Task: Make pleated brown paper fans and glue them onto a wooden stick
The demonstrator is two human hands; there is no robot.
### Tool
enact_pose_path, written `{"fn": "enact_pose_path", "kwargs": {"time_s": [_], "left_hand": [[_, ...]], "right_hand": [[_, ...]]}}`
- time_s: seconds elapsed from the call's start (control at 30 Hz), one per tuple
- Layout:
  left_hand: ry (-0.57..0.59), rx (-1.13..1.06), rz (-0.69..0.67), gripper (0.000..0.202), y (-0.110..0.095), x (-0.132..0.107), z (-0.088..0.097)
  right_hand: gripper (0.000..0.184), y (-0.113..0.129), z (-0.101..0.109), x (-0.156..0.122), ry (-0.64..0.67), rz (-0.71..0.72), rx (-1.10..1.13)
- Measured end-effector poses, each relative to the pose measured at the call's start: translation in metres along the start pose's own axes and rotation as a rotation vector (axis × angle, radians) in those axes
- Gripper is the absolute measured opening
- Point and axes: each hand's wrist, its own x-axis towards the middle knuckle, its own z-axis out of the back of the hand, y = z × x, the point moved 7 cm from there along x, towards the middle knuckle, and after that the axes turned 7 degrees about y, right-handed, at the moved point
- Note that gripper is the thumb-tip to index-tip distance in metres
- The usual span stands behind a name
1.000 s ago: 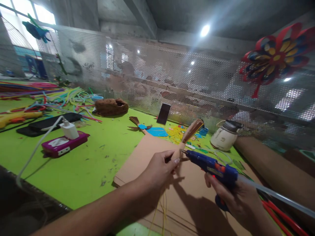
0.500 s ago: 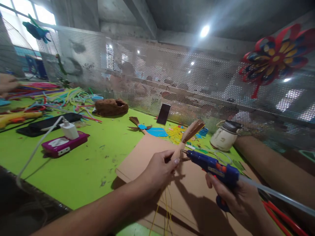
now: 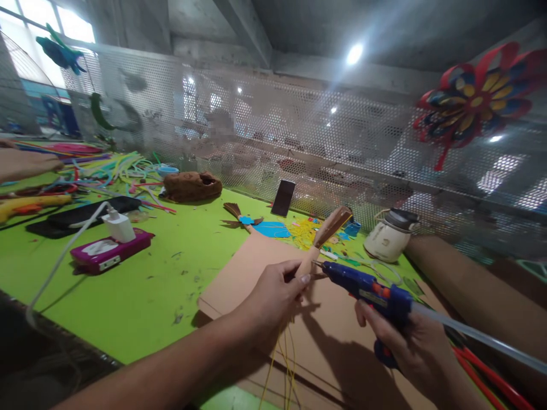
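My left hand (image 3: 273, 296) is closed around the tan stem of a small paper craft piece (image 3: 331, 226), whose brown fringed end points up and right. Thin yellow strands (image 3: 287, 364) hang below that hand. In my right hand (image 3: 421, 347) is a blue hot glue gun (image 3: 363, 285), its nozzle at or very near the stem just above my left fingertips. A clear glue stick (image 3: 474, 329) sticks out of the gun's back. Both hands are above a tan cardboard sheet (image 3: 239, 273). Beyond it lies a similar brown fringed piece (image 3: 233, 210) with a blue collar.
A phone (image 3: 283, 197) leans near the perforated metal screen (image 3: 256, 119). Yellow scraps (image 3: 305, 232) and a white jug (image 3: 390, 235) stand right of it. Leftward are a purple power strip (image 3: 111, 250), a brown pouch (image 3: 192, 187), pipe cleaners (image 3: 123, 168) and another person's hand (image 3: 25, 165).
My hands, the glue gun and the craft piece have hardly moved. At the far left, the other person's hand and forearm reach further right into view.
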Motion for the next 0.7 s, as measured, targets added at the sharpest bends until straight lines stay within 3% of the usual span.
{"fn": "enact_pose_path", "kwargs": {"time_s": [0.23,0.5,0.7], "left_hand": [[-0.01,0.005,-0.02,0.018,-0.009,-0.004,-0.001],[-0.017,-0.138,0.034,0.022,0.007,0.002,0.001],[-0.004,-0.103,0.031,0.018,0.01,0.004,0.004]], "right_hand": [[0.041,0.002,0.001,0.0,-0.035,0.08,-0.147],[0.036,0.003,0.001,-0.002,-0.047,0.203,-0.139],[0.036,-0.005,0.016,-0.005,-0.169,-0.047,0.022]]}}
